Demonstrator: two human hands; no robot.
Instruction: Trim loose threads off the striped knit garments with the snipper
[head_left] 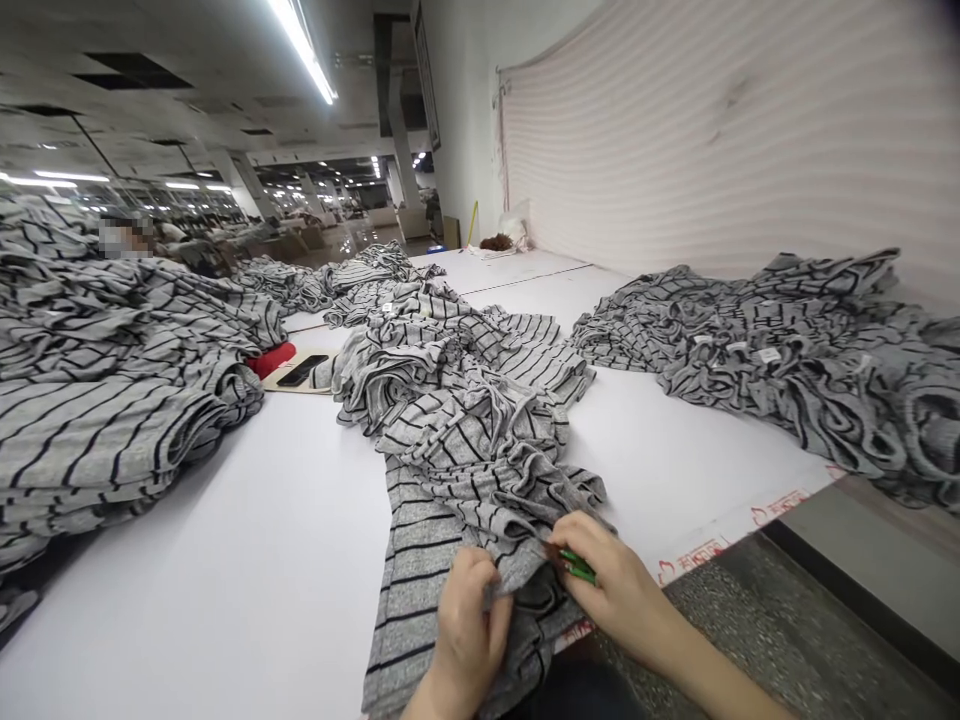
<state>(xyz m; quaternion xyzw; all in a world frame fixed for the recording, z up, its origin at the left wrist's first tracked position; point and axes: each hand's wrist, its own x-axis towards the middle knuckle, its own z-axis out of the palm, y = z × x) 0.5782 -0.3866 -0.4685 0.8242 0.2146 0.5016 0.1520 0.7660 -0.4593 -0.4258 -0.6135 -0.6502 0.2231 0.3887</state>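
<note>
A grey garment with black stripes (420,560) lies crumpled over the near edge of the table. My left hand (471,615) is closed on a fold of its cloth. Just to the right, my right hand (604,575) is closed round small green-handled thread snips (577,567), with its fingertips against the same cloth. The snips' blades are hidden by the fingers and fabric. Beyond my hands, more striped garments (457,345) are heaped and touch the one I hold.
A tall pile of striped garments (112,400) fills the left side. Another heap (750,340) lies along the right edge, by the wall. A black phone (302,371) rests on a board beside a red item (271,358). The white tabletop (247,560) shows between the piles.
</note>
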